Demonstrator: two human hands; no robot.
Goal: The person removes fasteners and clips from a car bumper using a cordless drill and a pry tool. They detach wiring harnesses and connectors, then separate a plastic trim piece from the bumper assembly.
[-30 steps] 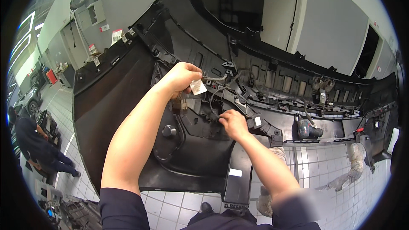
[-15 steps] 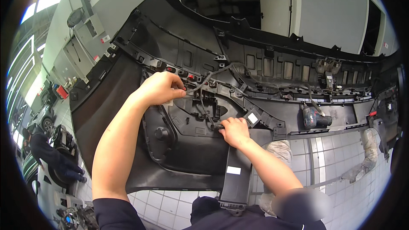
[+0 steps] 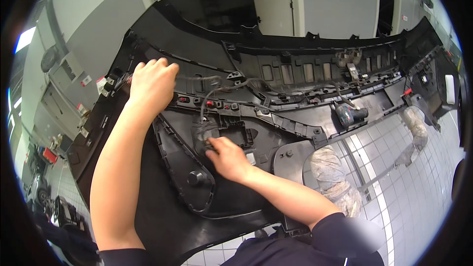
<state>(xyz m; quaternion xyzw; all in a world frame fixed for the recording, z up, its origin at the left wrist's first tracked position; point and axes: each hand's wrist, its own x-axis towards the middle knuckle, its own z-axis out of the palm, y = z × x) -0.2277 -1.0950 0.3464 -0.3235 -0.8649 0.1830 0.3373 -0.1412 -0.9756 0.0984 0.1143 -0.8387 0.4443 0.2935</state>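
Note:
A large black plastic car bumper (image 3: 295,54) lies inside-up in front of me, resting on padded stands. A black wiring harness (image 3: 231,86) runs across its inner face. My left hand (image 3: 150,86) is closed around the harness near the bumper's left end, by a white tag. My right hand (image 3: 224,157) presses its fingertips on a harness connector at a square opening (image 3: 236,130) in the lower left panel. Its fingers are bent and pinch the connector.
Two cloth-wrapped stand arms (image 3: 330,177) (image 3: 414,123) hold the bumper over a white tiled floor (image 3: 409,202). A round black sensor part (image 3: 350,114) sits mid-right on the bumper. Grey walls and dark doorways lie behind. Parked vehicles and a red object show at far left.
My left hand has moved left along the harness toward the bumper's left end. My right hand has slid left and down to the square opening. The view has shifted so that the bumper sits lower and further right.

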